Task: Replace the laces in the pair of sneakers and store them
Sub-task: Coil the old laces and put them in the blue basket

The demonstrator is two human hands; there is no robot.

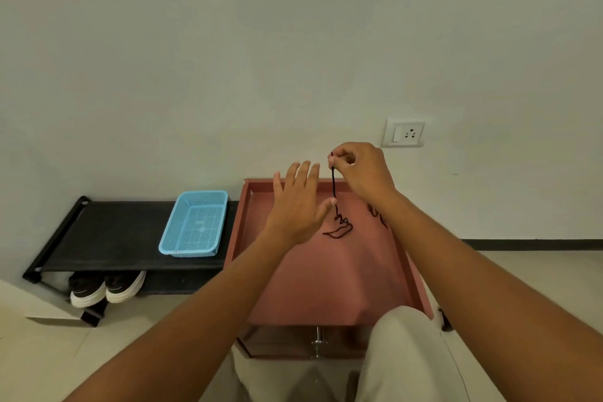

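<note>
My right hand [362, 173] pinches one end of a black lace [334, 186] and holds it up, so the lace hangs down to a loose pile on the pink cabinet top [313, 277]. Beside the hanging lace my left hand [295, 202] hovers with fingers spread, its thumb close to the strand. A second black lace [375, 213] lies on the cabinet top, partly hidden by my right forearm. A pair of black sneakers with white soles [106, 289] stands on the lower shelf of a black shoe rack [107, 232] at the left.
An empty blue plastic basket [194, 222] sits on the rack's top shelf next to the cabinet. A wall socket [404, 133] is on the white wall behind. A white board [32, 303] lies on the floor at the far left. My knee [408, 352] is against the cabinet's front.
</note>
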